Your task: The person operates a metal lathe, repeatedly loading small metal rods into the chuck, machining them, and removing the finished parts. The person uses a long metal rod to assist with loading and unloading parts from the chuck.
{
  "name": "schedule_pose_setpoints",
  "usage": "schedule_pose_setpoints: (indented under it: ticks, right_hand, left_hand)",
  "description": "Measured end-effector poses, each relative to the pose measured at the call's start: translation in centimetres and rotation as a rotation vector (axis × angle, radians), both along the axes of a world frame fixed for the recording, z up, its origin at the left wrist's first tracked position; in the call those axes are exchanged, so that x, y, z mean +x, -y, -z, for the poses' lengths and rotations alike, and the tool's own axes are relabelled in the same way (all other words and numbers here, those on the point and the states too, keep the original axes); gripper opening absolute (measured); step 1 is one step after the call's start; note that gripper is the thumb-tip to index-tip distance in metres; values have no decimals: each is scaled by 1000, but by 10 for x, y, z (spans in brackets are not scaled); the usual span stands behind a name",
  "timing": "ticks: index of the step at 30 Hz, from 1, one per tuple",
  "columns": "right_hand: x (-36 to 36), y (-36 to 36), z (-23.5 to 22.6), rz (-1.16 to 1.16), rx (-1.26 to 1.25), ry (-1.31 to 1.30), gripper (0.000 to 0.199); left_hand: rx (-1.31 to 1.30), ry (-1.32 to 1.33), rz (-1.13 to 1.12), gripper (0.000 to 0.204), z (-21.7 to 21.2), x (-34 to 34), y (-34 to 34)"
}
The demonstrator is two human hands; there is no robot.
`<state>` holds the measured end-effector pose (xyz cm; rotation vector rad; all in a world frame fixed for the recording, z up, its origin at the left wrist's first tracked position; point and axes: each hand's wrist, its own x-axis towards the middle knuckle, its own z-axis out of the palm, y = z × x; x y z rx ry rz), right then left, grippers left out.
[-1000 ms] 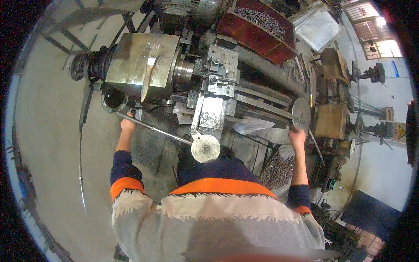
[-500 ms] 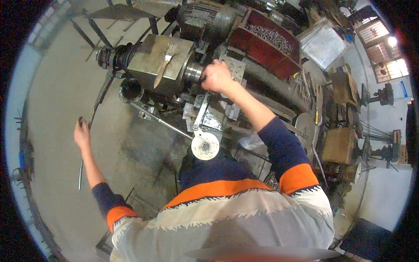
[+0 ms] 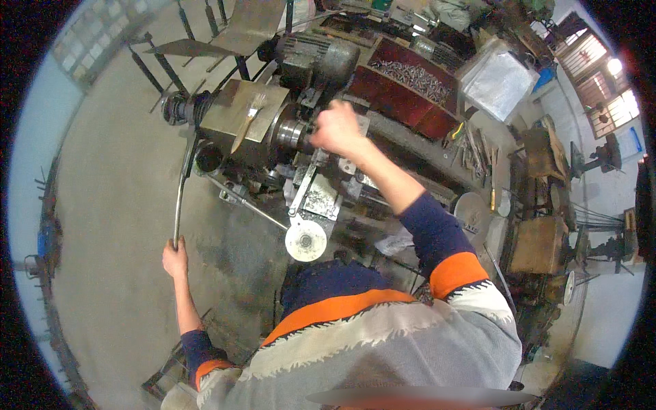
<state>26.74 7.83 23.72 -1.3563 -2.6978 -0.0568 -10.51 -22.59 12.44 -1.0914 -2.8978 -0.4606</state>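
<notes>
My left hand [image 3: 175, 260] is closed around the lower end of a long metal lever [image 3: 180, 198], which runs up to the left end of a small lathe-like machine. My right hand [image 3: 336, 128] is at the shiny round spindle nose [image 3: 292, 134]. Its fingers are curled and slightly blurred, and what they grip, if anything, is hidden. Left of that hand, a paintbrush [image 3: 244, 131] lies on the machine's metal headstock cover [image 3: 225, 109]. Nearer to me, a round pale disc [image 3: 306, 240] sits at the end of a flat metal arm [image 3: 305, 184].
Behind the machine are a motor [image 3: 318, 58] and a dark red tray [image 3: 403, 99] holding many small metal pieces. A clear plastic bag [image 3: 502, 78] lies to its right, with hand tools [image 3: 478, 154] nearby. A metal chair [image 3: 225, 37] stands at the far left.
My left hand has moved right and nearer to me, and the lever has swung right with it. My right hand stays by the spindle, its fingers shifted slightly. The view has turned a little.
</notes>
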Motion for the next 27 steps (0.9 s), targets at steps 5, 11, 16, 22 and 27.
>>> schedule_pose_setpoints:
  ticks: [5,11,16,22,27]
  right_hand:
    - [100,-24,-51,211,360,-332,51]
    - [206,38,21,43,275,-646,44]
    - [340,159,173,576,-214,-647,38]
    - [496,325,282,1261,-388,-304,30]
    - [556,370,271,1315,-493,-279,31]
  left_hand:
    - [-99,-168,-137,39,2,27,-15]
    - [-88,-222,-60,37,10,59,-23]
    - [-122,-185,-72,41,22,112,-50]
    - [-119,-60,28,38,39,113,-36]
    - [-22,220,73,31,57,112,-48]
